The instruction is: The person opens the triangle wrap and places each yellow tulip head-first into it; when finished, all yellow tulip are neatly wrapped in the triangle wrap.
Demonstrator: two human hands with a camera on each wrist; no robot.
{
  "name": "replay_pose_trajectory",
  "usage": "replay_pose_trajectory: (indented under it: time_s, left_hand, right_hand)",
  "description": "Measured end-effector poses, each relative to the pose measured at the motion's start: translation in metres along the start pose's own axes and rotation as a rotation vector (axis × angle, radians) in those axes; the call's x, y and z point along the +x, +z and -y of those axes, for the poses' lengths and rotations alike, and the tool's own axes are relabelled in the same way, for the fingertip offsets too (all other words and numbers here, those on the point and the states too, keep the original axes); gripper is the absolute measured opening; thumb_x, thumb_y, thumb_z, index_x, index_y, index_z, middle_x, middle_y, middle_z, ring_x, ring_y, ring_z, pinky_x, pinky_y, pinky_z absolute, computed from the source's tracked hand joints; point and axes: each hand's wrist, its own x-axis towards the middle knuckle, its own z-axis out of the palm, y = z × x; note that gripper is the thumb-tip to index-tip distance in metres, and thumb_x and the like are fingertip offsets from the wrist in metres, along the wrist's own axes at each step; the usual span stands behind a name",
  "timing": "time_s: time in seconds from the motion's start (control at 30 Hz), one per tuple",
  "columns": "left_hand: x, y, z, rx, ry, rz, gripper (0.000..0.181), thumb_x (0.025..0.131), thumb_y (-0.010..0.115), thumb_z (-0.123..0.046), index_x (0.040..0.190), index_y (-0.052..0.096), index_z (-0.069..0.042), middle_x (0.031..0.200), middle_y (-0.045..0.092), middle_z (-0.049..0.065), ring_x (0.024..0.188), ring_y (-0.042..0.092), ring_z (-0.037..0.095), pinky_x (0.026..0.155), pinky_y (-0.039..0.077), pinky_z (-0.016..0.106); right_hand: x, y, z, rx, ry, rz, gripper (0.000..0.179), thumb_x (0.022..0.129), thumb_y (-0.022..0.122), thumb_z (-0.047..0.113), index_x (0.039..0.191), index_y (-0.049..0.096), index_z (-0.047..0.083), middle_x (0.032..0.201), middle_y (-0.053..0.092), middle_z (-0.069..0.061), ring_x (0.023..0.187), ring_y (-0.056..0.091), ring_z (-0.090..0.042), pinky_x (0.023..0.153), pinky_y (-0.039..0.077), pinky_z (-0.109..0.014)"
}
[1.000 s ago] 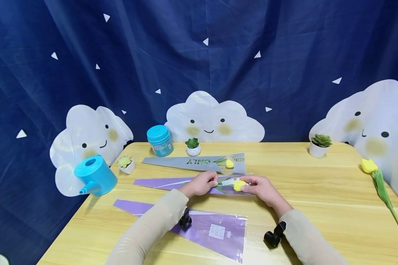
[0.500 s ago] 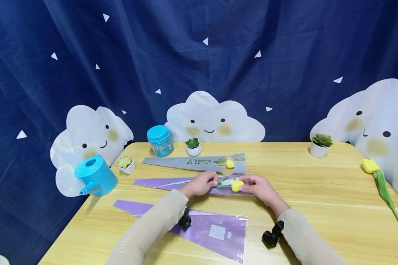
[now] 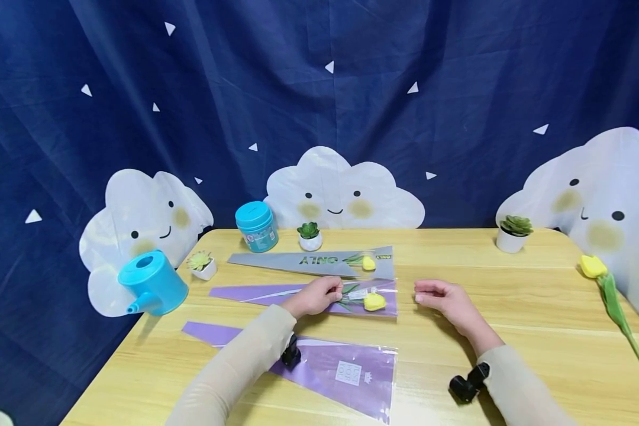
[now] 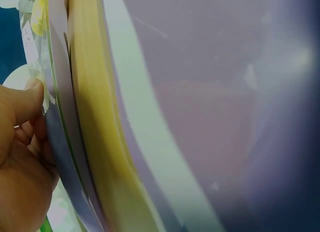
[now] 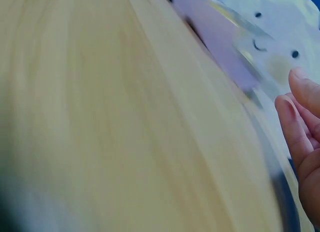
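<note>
The left hand (image 3: 316,296) is pinching a glossy, tapering purple sleeve (image 3: 266,293) between thumb and fingers; whether the stem is also within that pinch, I cannot tell. The sleeve is lying across the middle of the wood-grained tabletop (image 3: 474,266), its narrow tip pointing to the left edge. A yellow tulip (image 3: 374,302), smooth and egg-shaped, is showing through the clear film at the wide end, beside a pale label. The right hand (image 3: 449,305) is hanging released just beyond that end, fingers loosely extended.

Toward the near edge, a second purple sleeve (image 3: 378,393) with a white square print is lying flat; toward the far edge, a grey sleeve (image 3: 277,261) with another tulip (image 3: 368,263) is lying parallel. A blue plastic watering can (image 3: 156,283) is standing at the left edge, a ribbed-lidded turquoise tub (image 3: 257,226) near the far left corner. A loose tulip (image 3: 612,302) with a long green stem is stretching along the right edge.
</note>
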Motion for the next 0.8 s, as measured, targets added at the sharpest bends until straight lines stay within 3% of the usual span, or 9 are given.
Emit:
replay_pose_trajectory:
  time_s: [0.17, 0.3, 0.43, 0.57, 0.73, 0.8]
  left_hand:
    - [-0.006, -0.004, 0.003, -0.019, 0.002, -0.013, 0.016, 0.088, 0.060, -0.008, 0.077, 0.048, -0.009, 0.071, 0.041, -0.003, 0.068, 0.041, 0.011, 0.064, 0.035, 0.024]
    - [-0.017, -0.009, 0.002, -0.046, 0.027, -0.038, 0.010, 0.087, 0.061, -0.007, 0.088, 0.052, -0.004, 0.077, 0.045, 0.001, 0.073, 0.043, 0.014, 0.068, 0.038, 0.027]
    - [-0.034, -0.014, -0.004, -0.075, 0.016, -0.033, 0.023, 0.088, 0.061, -0.009, 0.108, 0.053, -0.002, 0.085, 0.049, 0.005, 0.078, 0.045, 0.015, 0.073, 0.040, 0.030]
    - [-0.052, -0.013, -0.014, -0.081, 0.040, -0.022, 0.027, 0.089, 0.060, -0.010, 0.114, 0.052, -0.006, 0.087, 0.051, 0.001, 0.075, 0.047, 0.011, 0.071, 0.043, 0.027]
    - [-0.071, -0.004, -0.033, -0.134, 0.100, 0.042, 0.023, 0.088, 0.061, -0.011, 0.111, 0.057, -0.008, 0.083, 0.054, -0.004, 0.075, 0.050, 0.005, 0.072, 0.045, 0.022]
    - [-0.077, 0.001, -0.040, -0.151, 0.111, 0.084, 0.022, 0.088, 0.061, -0.012, 0.110, 0.058, -0.008, 0.084, 0.057, -0.004, 0.077, 0.051, 0.002, 0.074, 0.045, 0.021]
  right_hand:
    - [-0.015, -0.030, 0.000, -0.063, 0.016, -0.049, 0.047, 0.086, 0.066, 0.016, 0.122, 0.051, -0.011, 0.114, 0.061, -0.021, 0.086, 0.058, 0.006, 0.076, 0.045, -0.014]
    - [-0.030, -0.057, -0.002, -0.153, 0.003, -0.112, 0.047, 0.087, 0.065, 0.020, 0.121, 0.052, -0.010, 0.103, 0.067, 0.006, 0.087, 0.055, 0.012, 0.075, 0.043, -0.010]
    - [-0.050, -0.085, -0.009, -0.204, 0.001, -0.188, 0.043, 0.087, 0.065, 0.021, 0.119, 0.056, -0.005, 0.095, 0.061, 0.028, 0.086, 0.052, 0.016, 0.073, 0.040, -0.006]
    - [-0.072, -0.117, -0.018, -0.185, 0.027, -0.266, 0.031, 0.086, 0.066, 0.017, 0.116, 0.063, 0.009, 0.090, 0.060, 0.033, 0.083, 0.053, 0.018, 0.071, 0.038, -0.004]
    - [-0.103, -0.153, -0.033, -0.162, 0.125, -0.414, 0.024, 0.086, 0.066, 0.019, 0.097, 0.064, 0.039, 0.080, 0.057, 0.038, 0.072, 0.053, 0.018, 0.062, 0.038, -0.004]
    - [-0.114, -0.164, -0.042, -0.042, 0.115, -0.473, 0.029, 0.086, 0.065, 0.014, 0.091, 0.063, 0.043, 0.078, 0.059, 0.035, 0.069, 0.055, 0.016, 0.059, 0.039, -0.005]
